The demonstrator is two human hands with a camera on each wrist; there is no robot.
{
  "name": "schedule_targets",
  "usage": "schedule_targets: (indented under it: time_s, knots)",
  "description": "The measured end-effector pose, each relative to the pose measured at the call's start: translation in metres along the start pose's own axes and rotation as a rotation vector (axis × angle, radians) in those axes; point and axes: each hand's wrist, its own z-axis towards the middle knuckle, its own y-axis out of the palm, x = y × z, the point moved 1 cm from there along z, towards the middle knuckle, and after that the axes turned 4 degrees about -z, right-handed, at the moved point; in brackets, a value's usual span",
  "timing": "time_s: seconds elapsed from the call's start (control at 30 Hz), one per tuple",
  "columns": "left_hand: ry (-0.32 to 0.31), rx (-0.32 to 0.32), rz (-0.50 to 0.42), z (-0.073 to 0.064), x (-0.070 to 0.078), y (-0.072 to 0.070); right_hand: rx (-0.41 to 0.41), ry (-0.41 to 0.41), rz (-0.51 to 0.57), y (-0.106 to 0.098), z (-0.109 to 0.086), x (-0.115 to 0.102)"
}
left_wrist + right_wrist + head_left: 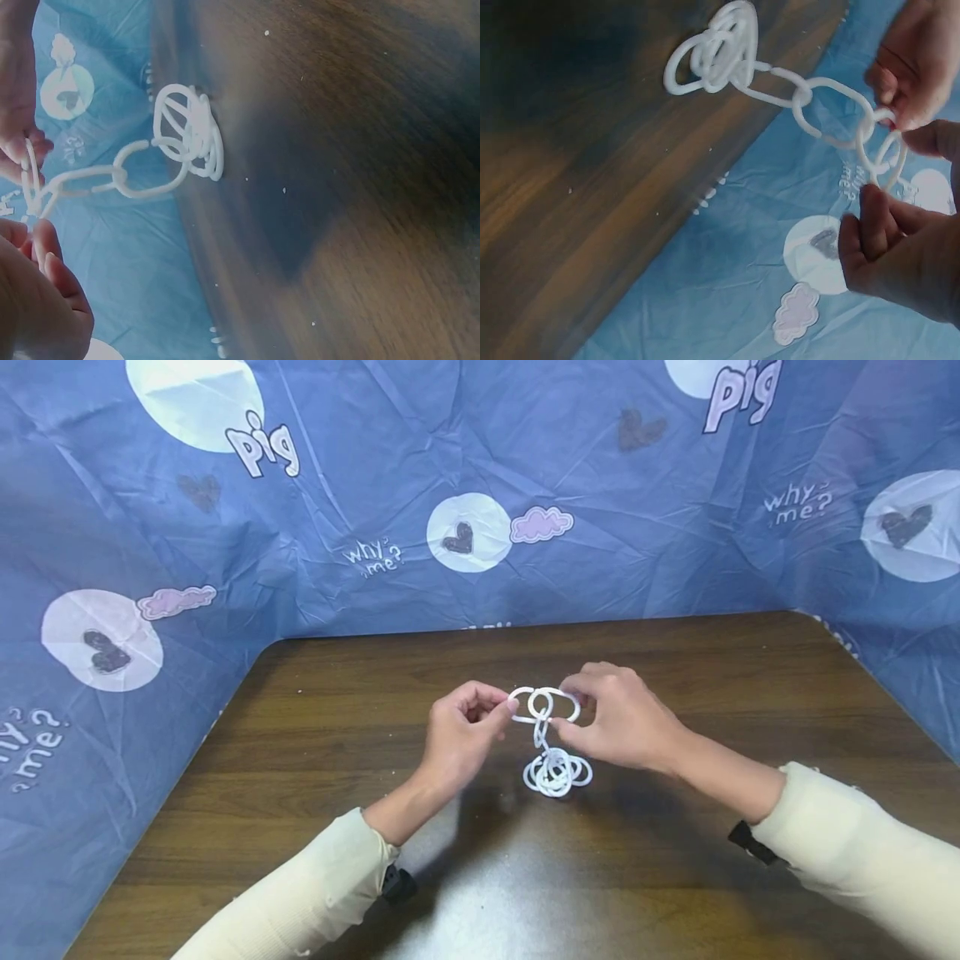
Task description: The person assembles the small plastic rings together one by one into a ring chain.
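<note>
A white plastic chain (541,732) hangs between the two hands, its lower links heaped on the wooden table. My left hand (459,735) pinches the left end of one oval link (522,720) between thumb and fingers. On the other side, my right hand (622,718) holds another link (567,693) with thumb and fingertips. These two raised links overlap at the top of the chain. From the right wrist view, the links (832,81) run slantwise from the fingers to the heap (724,49). Whether each link's small gap is closed cannot be told.
The brown table (315,760) has rounded far corners and a few tiny white specks. Behind it and along both sides hangs a blue printed cloth (360,468). A black strap (399,885) shows below the left sleeve, and another strap (753,842) below the right.
</note>
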Motion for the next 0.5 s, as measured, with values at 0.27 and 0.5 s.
schedule_targets:
  time_s: [0.27,0.5]
  knots:
    - [-0.059,-0.001,0.073,0.001,-0.004,-0.002,-0.318,0.284,0.328,-0.018,0.002,0.007]
    - [-0.065,-0.028,0.103,0.002,-0.005,-0.003,-0.509,0.414,0.595,-0.028,0.004,0.015]
